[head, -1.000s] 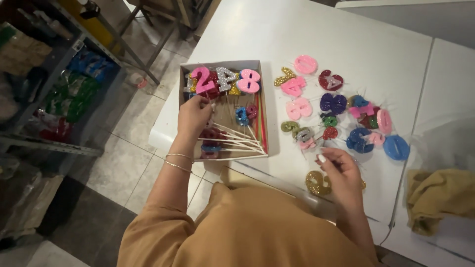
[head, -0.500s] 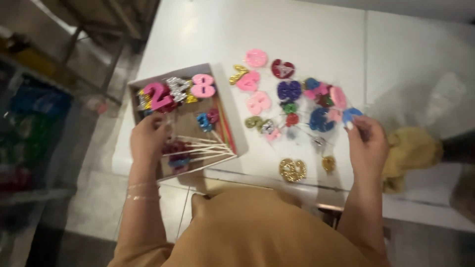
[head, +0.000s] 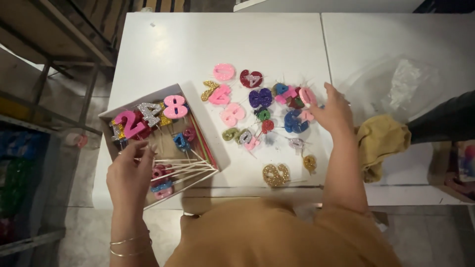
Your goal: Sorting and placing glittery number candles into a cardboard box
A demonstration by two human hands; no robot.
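Glitter number toppers [head: 163,178] on white sticks, lying in shallow cardboard box [head: 203,126] at white table's [head: 198,44] near-left edge; left hand [head: 129,174] over box, fingers loosely curled, grip unclear. Beyond box to the right, right hand [head: 334,111] spread open on loose numbers [head: 292,106].

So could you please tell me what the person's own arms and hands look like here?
Both forearms are bare. The left hand has two thin metal bangles at its wrist; the right hand wears nothing visible. A mustard-yellow fabric garment covers the body below.
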